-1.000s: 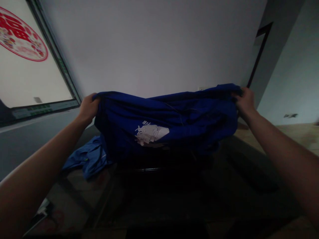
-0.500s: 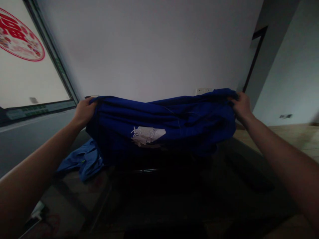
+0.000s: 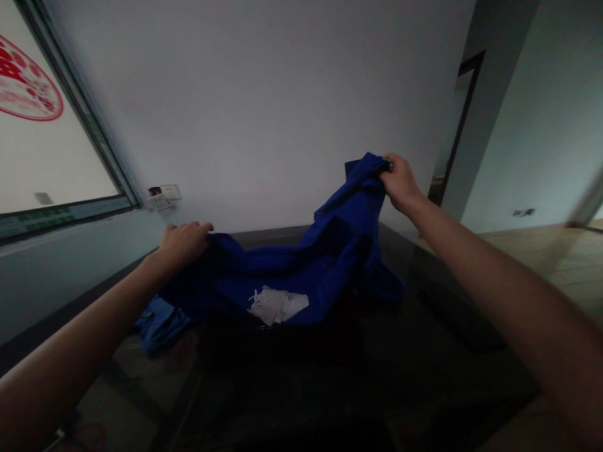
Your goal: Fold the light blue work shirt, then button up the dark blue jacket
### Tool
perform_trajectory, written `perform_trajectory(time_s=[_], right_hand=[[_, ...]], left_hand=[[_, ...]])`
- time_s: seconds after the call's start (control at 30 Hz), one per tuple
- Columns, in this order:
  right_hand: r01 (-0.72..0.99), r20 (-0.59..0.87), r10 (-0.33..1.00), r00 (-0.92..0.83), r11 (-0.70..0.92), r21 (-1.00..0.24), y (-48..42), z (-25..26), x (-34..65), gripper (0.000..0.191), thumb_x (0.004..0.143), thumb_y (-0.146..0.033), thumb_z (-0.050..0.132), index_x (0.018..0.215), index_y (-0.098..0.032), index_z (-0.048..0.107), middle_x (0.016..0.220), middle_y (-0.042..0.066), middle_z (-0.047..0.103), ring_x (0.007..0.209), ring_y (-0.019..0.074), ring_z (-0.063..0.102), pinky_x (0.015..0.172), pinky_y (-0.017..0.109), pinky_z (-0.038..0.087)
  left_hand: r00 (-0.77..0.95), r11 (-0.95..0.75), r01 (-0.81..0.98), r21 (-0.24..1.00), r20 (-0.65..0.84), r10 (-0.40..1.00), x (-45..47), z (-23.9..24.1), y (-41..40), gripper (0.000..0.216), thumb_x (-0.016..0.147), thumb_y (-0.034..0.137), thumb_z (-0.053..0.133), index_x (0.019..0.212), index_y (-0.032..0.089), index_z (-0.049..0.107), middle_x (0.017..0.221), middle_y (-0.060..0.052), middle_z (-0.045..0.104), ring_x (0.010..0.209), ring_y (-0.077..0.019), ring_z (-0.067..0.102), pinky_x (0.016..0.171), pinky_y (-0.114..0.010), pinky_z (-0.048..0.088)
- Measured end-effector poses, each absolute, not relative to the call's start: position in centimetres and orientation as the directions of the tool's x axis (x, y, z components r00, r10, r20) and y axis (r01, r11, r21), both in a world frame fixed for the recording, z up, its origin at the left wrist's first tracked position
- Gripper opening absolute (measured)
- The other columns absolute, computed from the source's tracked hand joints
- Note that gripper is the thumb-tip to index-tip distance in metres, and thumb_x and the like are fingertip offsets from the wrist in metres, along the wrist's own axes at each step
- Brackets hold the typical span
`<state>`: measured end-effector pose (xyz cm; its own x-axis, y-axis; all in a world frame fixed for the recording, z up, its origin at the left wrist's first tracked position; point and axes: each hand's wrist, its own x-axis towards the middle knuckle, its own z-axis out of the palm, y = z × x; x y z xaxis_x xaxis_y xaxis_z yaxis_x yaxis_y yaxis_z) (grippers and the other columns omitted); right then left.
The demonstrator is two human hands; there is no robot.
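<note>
A blue garment point(image 3: 292, 267) with a whitish printed patch point(image 3: 279, 306) hangs between my two hands above a dark glossy table point(image 3: 301, 376). My left hand point(image 3: 186, 242) is closed on its left end, low over the table's far side. Higher up, my right hand point(image 3: 400, 182) pinches the gathered right end, where a small green bit shows by the fingers. The cloth sags in the middle, and its lower part seems to rest on the table. Beneath the left side of the garment lies another, lighter blue cloth point(image 3: 162, 323), crumpled.
A long dark object point(image 3: 459, 314) lies on the right of the table; its kind is too dim to tell. Wall sockets point(image 3: 164, 194) sit behind my left hand. A window point(image 3: 56, 163) with a red round sticker is at the left, tiled floor point(image 3: 541, 251) at the right.
My left hand has come lower and to the right. My right hand has moved left and slightly up, so the stretched garment now sags and bunches, its print lower.
</note>
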<state>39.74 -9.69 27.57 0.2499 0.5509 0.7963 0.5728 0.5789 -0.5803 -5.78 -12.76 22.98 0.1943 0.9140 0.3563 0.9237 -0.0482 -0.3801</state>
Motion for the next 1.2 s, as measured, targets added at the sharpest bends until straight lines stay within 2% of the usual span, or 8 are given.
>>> perform_trajectory(time_s=[0.17, 0.27, 0.37, 0.43, 0.67, 0.83, 0.97, 1.2], right_hand=[[0.535, 0.813, 0.57, 0.115, 0.654, -0.534, -7.3, 27.3, 35.3, 0.007, 0.076, -0.013, 0.049, 0.075, -0.019, 0.05, 0.073, -0.002, 0.053, 0.074, 0.0138, 0.051, 0.073, 0.028, 0.043], [0.521, 0.802, 0.593, 0.064, 0.666, -0.534, -7.3, 27.2, 31.8, 0.008, 0.075, -0.012, 0.047, 0.074, -0.02, 0.048, 0.075, -0.001, 0.054, 0.075, 0.0146, 0.052, 0.073, 0.029, 0.042], [0.533, 0.772, 0.635, 0.004, 0.653, -0.539, -8.0, 27.4, 27.5, 0.009, 0.074, -0.011, 0.047, 0.074, -0.02, 0.047, 0.075, 0.0, 0.055, 0.074, 0.0152, 0.051, 0.072, 0.03, 0.041], [0.563, 0.755, 0.651, -0.075, 0.653, -0.507, -8.5, 27.6, 24.5, 0.01, 0.074, -0.01, 0.048, 0.073, -0.02, 0.046, 0.076, 0.001, 0.056, 0.076, 0.0158, 0.051, 0.074, 0.03, 0.041], [0.571, 0.581, 0.754, -0.308, 0.635, -0.521, -10.2, 26.7, 16.3, 0.015, 0.081, -0.01, 0.048, 0.094, -0.015, 0.053, 0.09, 0.004, 0.061, 0.085, 0.0158, 0.054, 0.079, 0.027, 0.042], [0.501, 0.382, 0.749, -0.541, 0.652, -0.569, -10.5, 23.8, 15.7, 0.039, 0.08, -0.02, 0.064, 0.116, -0.014, 0.051, 0.087, 0.0, 0.068, 0.075, 0.012, 0.061, 0.066, 0.021, 0.048], [0.567, 0.278, 0.769, -0.576, 0.621, -0.541, -9.8, 20.8, 20.5, 0.058, 0.069, -0.026, 0.076, 0.12, -0.011, 0.053, 0.106, 0.011, 0.066, 0.088, 0.0194, 0.064, 0.075, 0.028, 0.05], [0.936, -0.249, 0.902, -0.352, 0.343, -0.082, -11.8, 11.0, 32.6, 0.077, 0.053, -0.042, 0.082, 0.121, -0.013, 0.057, 0.12, 0.018, 0.059, 0.11, 0.0345, 0.056, 0.085, 0.039, 0.047]], left_hand=[[0.63, -0.442, 0.764, -0.47, 0.393, 0.67, 3.0, 21.3, -18.9, 0.036, 0.088, 0.026, 0.049, 0.123, 0.023, 0.051, 0.117, -0.01, 0.057, 0.108, -0.0273, 0.052, 0.095, -0.044, 0.036], [0.928, -0.784, 0.366, -0.501, 0.254, 0.271, 9.0, 19.7, -23.2, 0.028, 0.092, 0.024, 0.044, 0.117, 0.025, 0.054, 0.111, -0.006, 0.059, 0.103, -0.0197, 0.054, 0.094, -0.036, 0.039], [0.98, -0.821, 0.112, -0.56, 0.198, -0.002, 13.3, 18.0, -24.6, 0.026, 0.092, 0.017, 0.041, 0.114, 0.021, 0.056, 0.109, -0.006, 0.061, 0.103, -0.0172, 0.055, 0.102, -0.035, 0.035], [0.974, -0.79, 0.171, -0.589, 0.224, 0.044, 15.1, 16.9, -23.6, 0.026, 0.091, 0.014, 0.041, 0.112, 0.017, 0.057, 0.107, -0.007, 0.062, 0.105, -0.0184, 0.055, 0.106, -0.037, 0.032], [0.768, -0.609, 0.614, -0.502, 0.202, 0.608, 16.0, 14.1, -16.9, 0.027, 0.087, 0.012, 0.047, 0.112, 0.012, 0.059, 0.114, -0.017, 0.063, 0.111, -0.0286, 0.056, 0.095, -0.047, 0.039], [0.679, -0.623, 0.689, -0.372, 0.027, 0.734, 12.5, 12.6, -14.7, 0.028, 0.087, 0.011, 0.044, 0.11, 0.016, 0.06, 0.097, -0.016, 0.069, 0.089, -0.028, 0.066, 0.074, -0.04, 0.05], [0.56, -0.523, 0.779, -0.347, 0.007, 0.829, 8.7, 11.7, -13.8, 0.04, 0.086, 0.013, 0.043, 0.124, 0.022, 0.052, 0.1, -0.015, 0.069, 0.089, -0.0287, 0.067, 0.072, -0.04, 0.051], [0.529, -0.502, 0.801, -0.327, -0.005, 0.848, 5.7, 10.0, -14.7, 0.05, 0.084, 0.011, 0.041, 0.132, 0.022, 0.044, 0.097, -0.015, 0.069, 0.086, -0.0304, 0.068, 0.068, -0.041, 0.052]])
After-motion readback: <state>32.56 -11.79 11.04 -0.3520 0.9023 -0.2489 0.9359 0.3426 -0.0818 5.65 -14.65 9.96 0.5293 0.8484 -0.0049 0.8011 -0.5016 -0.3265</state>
